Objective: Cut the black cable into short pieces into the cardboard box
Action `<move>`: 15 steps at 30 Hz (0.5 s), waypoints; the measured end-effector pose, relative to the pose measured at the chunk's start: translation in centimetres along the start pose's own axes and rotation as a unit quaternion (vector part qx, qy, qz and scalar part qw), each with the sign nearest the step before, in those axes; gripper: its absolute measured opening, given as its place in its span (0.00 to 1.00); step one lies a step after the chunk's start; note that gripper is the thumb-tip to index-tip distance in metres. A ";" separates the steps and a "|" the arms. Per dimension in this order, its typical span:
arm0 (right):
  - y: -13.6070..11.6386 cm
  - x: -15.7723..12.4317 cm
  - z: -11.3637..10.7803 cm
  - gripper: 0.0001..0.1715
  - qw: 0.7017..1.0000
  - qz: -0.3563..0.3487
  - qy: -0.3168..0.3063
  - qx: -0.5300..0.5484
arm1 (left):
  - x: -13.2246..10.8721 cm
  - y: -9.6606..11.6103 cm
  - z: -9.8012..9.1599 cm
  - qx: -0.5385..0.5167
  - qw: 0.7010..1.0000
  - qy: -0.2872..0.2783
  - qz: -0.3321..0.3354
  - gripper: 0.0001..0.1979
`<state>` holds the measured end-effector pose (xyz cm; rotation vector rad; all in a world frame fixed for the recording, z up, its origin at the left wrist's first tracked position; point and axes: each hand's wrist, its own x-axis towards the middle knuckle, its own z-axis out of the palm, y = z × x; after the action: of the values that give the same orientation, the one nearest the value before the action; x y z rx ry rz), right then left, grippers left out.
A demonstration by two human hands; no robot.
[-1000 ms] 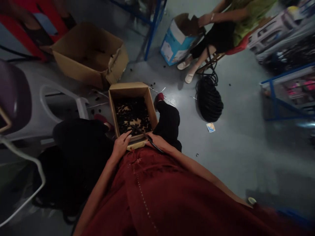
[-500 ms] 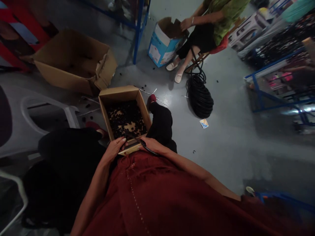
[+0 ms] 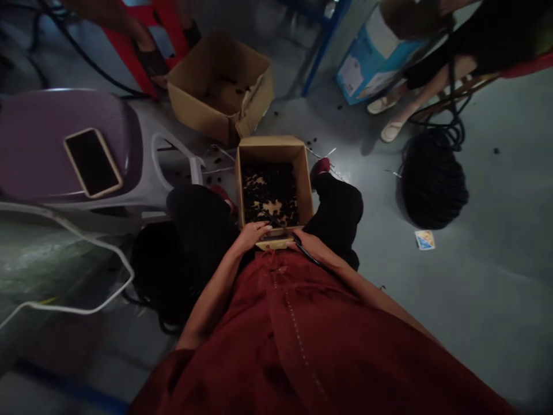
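My left hand [image 3: 254, 233] is closed at the near edge of an open cardboard box [image 3: 306, 178] between my legs. Its fingertips are by a dark thing too small to make out. My right hand [image 3: 314, 244] is closed on a black cord [image 3: 311, 259], which trails back along my wrist. In front of both hands, the box holds many small black pieces [image 3: 276, 178] scattered over its bottom. A pale yellow strip [image 3: 271, 245] lies at the box's near side, against my red garment.
Beyond sits a bigger cardboard box [image 3: 199, 104]. A phone [image 3: 93, 162] lies on a purple-seated stool [image 3: 38, 138] at left. To the right are a coil of black cord [image 3: 434, 184], a small card [image 3: 425, 240], and a seated person's shoes [image 3: 392, 131] beside a blue carton [image 3: 367, 69].
The view has swung left, so the boxes and my hands appear further right, and the stool seat with the phone shows. Both hands stay at the box's near edge.
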<state>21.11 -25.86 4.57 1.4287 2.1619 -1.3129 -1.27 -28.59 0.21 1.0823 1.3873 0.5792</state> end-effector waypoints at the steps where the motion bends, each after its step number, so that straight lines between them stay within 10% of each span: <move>1: 0.1 0.1 0.1 0.25 1.000 -0.003 0.002 0.006 | 0.0 -0.1 0.0 -0.004 1.000 0.000 0.004 0.21; 15: -0.1 0.1 0.1 0.22 0.999 0.008 -0.008 -0.039 | 0.1 0.1 -0.1 -0.024 0.998 -0.044 0.025 0.20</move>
<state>20.95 -25.94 4.53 1.3988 2.1621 -1.2152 -1.31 -28.41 0.23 1.0931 1.2667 0.5918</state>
